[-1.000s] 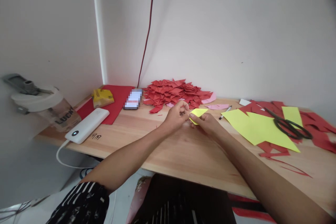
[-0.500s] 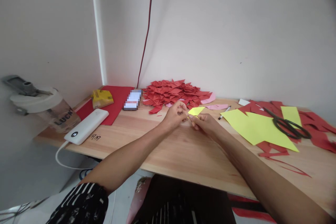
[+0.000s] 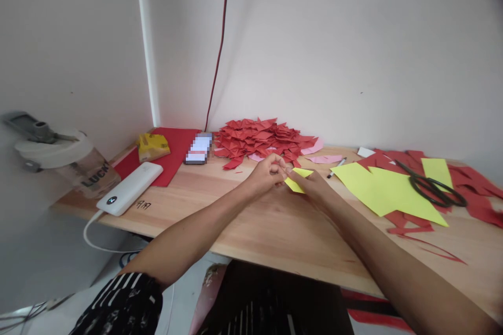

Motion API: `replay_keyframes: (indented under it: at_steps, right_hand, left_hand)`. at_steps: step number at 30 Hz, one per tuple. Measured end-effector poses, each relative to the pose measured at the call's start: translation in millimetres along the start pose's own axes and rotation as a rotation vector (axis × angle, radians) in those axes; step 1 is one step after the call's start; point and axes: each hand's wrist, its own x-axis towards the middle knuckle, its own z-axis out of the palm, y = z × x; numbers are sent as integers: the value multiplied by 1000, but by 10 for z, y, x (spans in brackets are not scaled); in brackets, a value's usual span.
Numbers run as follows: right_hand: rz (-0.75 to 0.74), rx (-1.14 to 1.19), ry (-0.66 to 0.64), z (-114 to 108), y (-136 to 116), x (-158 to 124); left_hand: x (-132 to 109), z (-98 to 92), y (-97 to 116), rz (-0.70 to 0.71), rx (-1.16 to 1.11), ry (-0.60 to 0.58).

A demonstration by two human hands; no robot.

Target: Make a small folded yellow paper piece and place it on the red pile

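Lettering (image 3: pixel 95 175) in dark capitals reads "LUCK" on the bottle (image 3: pixel 76 163) at the far left; the rest of the word, if any, curves out of sight. Black handwriting (image 3: pixel 142 204) marks the counter (image 3: pixel 271 230) beside the white power bank (image 3: pixel 131 188), but I cannot make it out. The power bank's round display is too small to read, the phone (image 3: pixel 198 148) screen is blurred into blocks, and any print on the yellow packet (image 3: pixel 153 147) is illegible.

The small yellow paper (image 3: pixel 294 184) is held above the counter's middle. The right hand's (image 3: pixel 304 180) grip is clamped on it, thumb on top. The left hand (image 3: pixel 272 170) curls its fingers at the paper's left end; I cannot tell whether its grip pinches it.

Just behind the hands lies a heap of folded red paper (image 3: pixel 259 138), with pink strips (image 3: pixel 324 159) at its right. Farther right are a pen (image 3: pixel 337 167), a large yellow sheet (image 3: pixel 377 186), red scraps (image 3: pixel 485 212) and black-handled scissors (image 3: pixel 436 191) lying partly over the sheet.
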Motion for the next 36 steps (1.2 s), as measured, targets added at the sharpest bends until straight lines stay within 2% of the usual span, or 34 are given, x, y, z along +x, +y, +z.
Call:
replay_keyframes:
  at_steps: [4, 9, 14, 18, 21, 26, 31, 36]
  right_hand:
    - [23, -30, 19, -2, -33, 0]
    - [-66, -15, -5, -7, -7, 25]
    - [-12, 35, 35, -10, 53, 58]
    - [-43, -50, 18, -27, 36, 53]
    - [-73, 1, -4, -11, -3, 33]
    - [2, 2, 86, 10, -23, 31]
    - [-53, -242, -46, -42, 30, 62]
    - [-119, -268, -91, -44, 28, 50]
  left_hand:
    - [-4, 5, 4, 0, 17, 6]
    - [-3, 7, -25, -2, 17, -7]
    - [6, 6, -40, -11, -39, 8]
    - [8, -12, -44, 30, 23, 4]
    - [1, -8, -37, 29, 64, 4]
    - [-2, 14, -14, 31, 43, 35]
    - [14, -22, 1, 122, 121, 104]
    - [21, -38, -12, 121, 132, 116]
